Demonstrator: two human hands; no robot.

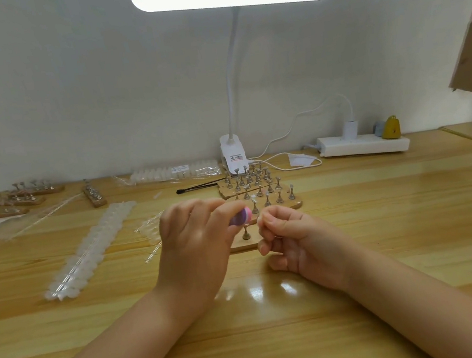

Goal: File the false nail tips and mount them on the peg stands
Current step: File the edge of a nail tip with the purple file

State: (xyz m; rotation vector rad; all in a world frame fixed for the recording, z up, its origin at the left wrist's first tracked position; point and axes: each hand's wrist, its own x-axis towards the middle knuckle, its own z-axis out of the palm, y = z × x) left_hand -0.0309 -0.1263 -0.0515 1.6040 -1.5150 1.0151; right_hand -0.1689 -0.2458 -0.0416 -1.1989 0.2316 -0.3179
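My left hand [195, 243] grips a pink and purple nail file [242, 217], whose blurred end sticks out toward the right. My right hand [296, 240] pinches a small clear nail tip [261, 220] right beside the file's end. Both hands hover over a wooden peg stand [246, 243]; one metal peg shows between them. Behind it stands a longer wooden stand [290, 203] with several metal pegs, a few of them carrying clear tips. A long strip of clear nail tips [91, 246] lies on the table to the left.
More wooden peg stands [247, 180] stand at the back, several others [17, 197] at far left. A bag of nail tips [175, 172], a black-tipped stick [196, 188], a clamp lamp [234, 154] and a white power strip [364, 145] line the wall.
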